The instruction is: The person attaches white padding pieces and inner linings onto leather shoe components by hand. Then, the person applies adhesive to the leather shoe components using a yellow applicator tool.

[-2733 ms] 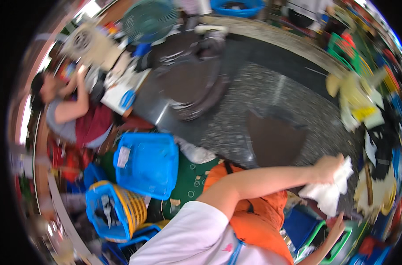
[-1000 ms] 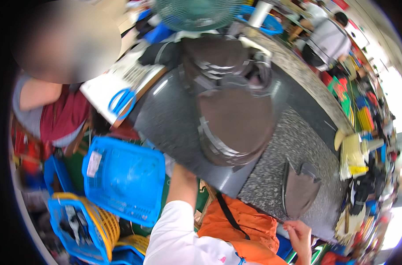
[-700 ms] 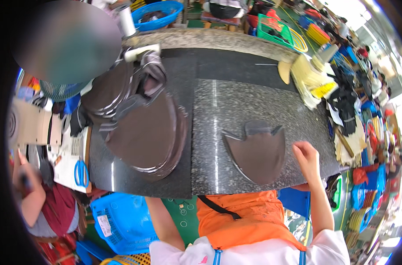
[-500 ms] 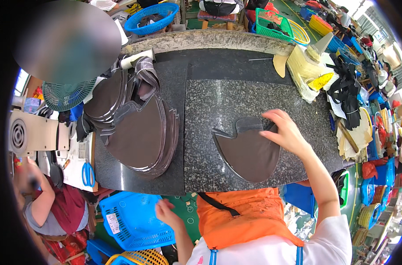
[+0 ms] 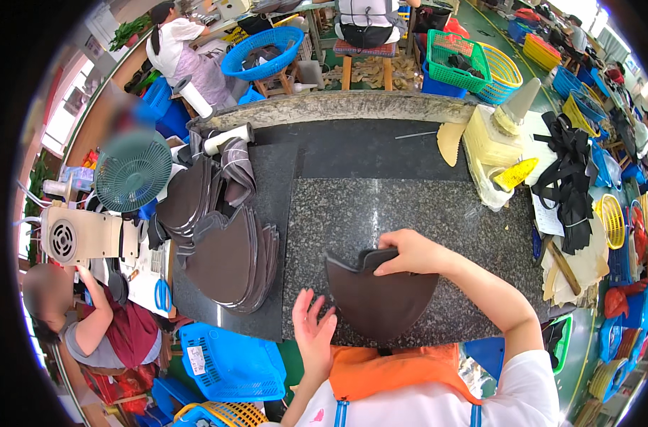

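Note:
A dark brown, curved cut piece [image 5: 385, 306] of leather-like sheet with a black flap lies at the front of the speckled stone slab. My right hand [image 5: 411, 255] pinches its upper edge beside the flap, thumb on the near side and fingers behind. My left hand [image 5: 314, 331] is open with fingers spread, just left of the piece and not holding anything. Left of the slab, on the dark board, lies a stack of matching brown pieces [image 5: 223, 262]. Behind it is another pile of such pieces [image 5: 188, 199], with a rolled dark bundle [image 5: 237, 171] next to it.
At the back right stand a pale block [image 5: 489, 135] with a grey cone [image 5: 519, 107] and a yellow object [image 5: 516, 174]. Black strips [image 5: 567, 178] hang at the right edge. A blue basket [image 5: 231, 363] sits below left. A co-worker [image 5: 110, 320] works at a sewing machine [image 5: 78, 231] on the left.
My right hand has moved left and closed on the piece's upper edge. My left hand has risen from below the table's edge to beside the piece. The view has shifted.

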{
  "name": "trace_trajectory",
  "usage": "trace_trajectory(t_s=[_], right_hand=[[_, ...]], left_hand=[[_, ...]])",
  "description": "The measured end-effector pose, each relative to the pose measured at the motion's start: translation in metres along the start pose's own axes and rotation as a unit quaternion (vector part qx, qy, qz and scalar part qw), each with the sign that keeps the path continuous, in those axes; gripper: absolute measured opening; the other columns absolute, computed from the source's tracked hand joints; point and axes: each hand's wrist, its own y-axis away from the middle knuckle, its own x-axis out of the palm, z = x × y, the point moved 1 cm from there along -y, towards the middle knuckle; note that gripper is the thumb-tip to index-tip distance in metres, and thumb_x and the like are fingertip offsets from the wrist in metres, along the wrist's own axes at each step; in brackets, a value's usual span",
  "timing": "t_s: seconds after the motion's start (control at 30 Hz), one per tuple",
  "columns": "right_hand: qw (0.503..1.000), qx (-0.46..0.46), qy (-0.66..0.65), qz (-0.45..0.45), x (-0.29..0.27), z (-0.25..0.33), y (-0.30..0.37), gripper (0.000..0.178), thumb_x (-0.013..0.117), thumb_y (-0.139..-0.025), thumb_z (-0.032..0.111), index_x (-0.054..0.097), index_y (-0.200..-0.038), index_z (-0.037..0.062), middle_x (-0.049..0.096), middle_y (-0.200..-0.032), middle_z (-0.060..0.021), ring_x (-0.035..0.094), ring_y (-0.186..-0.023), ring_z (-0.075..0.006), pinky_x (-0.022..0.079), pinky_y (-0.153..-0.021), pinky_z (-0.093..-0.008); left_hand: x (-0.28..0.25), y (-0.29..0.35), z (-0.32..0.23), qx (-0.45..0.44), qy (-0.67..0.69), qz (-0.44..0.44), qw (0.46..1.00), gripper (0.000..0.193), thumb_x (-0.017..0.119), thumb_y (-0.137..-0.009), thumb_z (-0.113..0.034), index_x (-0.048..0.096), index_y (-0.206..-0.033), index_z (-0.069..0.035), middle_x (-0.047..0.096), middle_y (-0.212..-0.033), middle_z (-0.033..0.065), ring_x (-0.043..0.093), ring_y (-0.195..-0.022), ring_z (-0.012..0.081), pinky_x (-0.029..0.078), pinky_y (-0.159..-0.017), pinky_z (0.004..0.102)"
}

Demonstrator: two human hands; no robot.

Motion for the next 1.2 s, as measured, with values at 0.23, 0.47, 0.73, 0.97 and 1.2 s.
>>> trace_trajectory(t_s=[0.23, 0.47, 0.73, 0.97, 1.2], right_hand=[[0.948, -0.004, -0.281, -0.152, 0.01, 0.036, 0.017, 0.041, 0.08, -0.073, 0.013, 0.06, -0.105, -0.0026, 0.067, -0.097, -0.0061, 0.063, -0.088, -0.0127, 0.051, -0.08, -0.0276], [0.958, -0.257, -0.12, 0.029, 0.025, 0.193, -0.144, 0.03, 0.07, -0.085, 0.022, 0.065, -0.101, -0.0027, 0.067, -0.087, -0.0069, 0.063, -0.083, -0.0122, 0.051, -0.078, -0.028], [0.979, -0.155, 0.068, 0.111, 0.099, 0.169, -0.289, 0.078, 0.077, -0.077, 0.044, 0.052, -0.13, -0.0066, 0.059, -0.127, -0.0229, 0.059, -0.116, -0.0284, 0.045, -0.098, -0.0344], [0.976, -0.127, -0.062, 0.166, 0.109, 0.16, -0.285, 0.087, 0.079, -0.072, 0.049, 0.05, -0.133, -0.0065, 0.059, -0.126, -0.0222, 0.059, -0.116, -0.0287, 0.044, -0.1, -0.035], [0.954, 0.011, 0.052, 0.294, 0.09, 0.158, -0.301, 0.106, 0.083, -0.059, 0.059, 0.052, -0.122, -0.019, 0.058, -0.123, -0.0287, 0.06, -0.114, -0.0332, 0.048, -0.093, -0.0374]], left_hand=[[0.003, -0.036, -0.047, -0.021, -0.057, 0.176, 0.983, 0.046, 0.07, -0.083, 0.003, 0.053, -0.126, 0.002, 0.062, -0.117, 0.0067, 0.058, -0.105, 0.0129, 0.047, -0.09, 0.0283], [-0.063, -0.062, -0.131, 0.257, 0.021, -0.152, 0.954, 0.027, 0.063, -0.087, 0.003, 0.056, -0.113, -0.001, 0.064, -0.105, 0.0061, 0.062, -0.094, 0.0144, 0.05, -0.086, 0.0304], [-0.163, -0.135, -0.093, 0.202, -0.326, -0.274, 0.882, 0.057, 0.07, -0.085, -0.042, 0.06, -0.12, 0.002, 0.046, -0.132, 0.0207, 0.041, -0.124, 0.0331, 0.032, -0.108, 0.0413], [-0.195, -0.189, -0.122, 0.048, -0.296, -0.173, 0.938, 0.079, 0.052, -0.092, -0.059, 0.043, -0.141, 0.002, 0.036, -0.148, 0.0238, 0.027, -0.142, 0.0328, 0.024, -0.114, 0.0415], [-0.15, -0.163, -0.106, 0.043, -0.057, -0.115, 0.991, 0.071, 0.076, -0.079, -0.012, 0.038, -0.138, 0.003, 0.057, -0.124, 0.0164, 0.058, -0.111, 0.0254, 0.05, -0.092, 0.0351]])
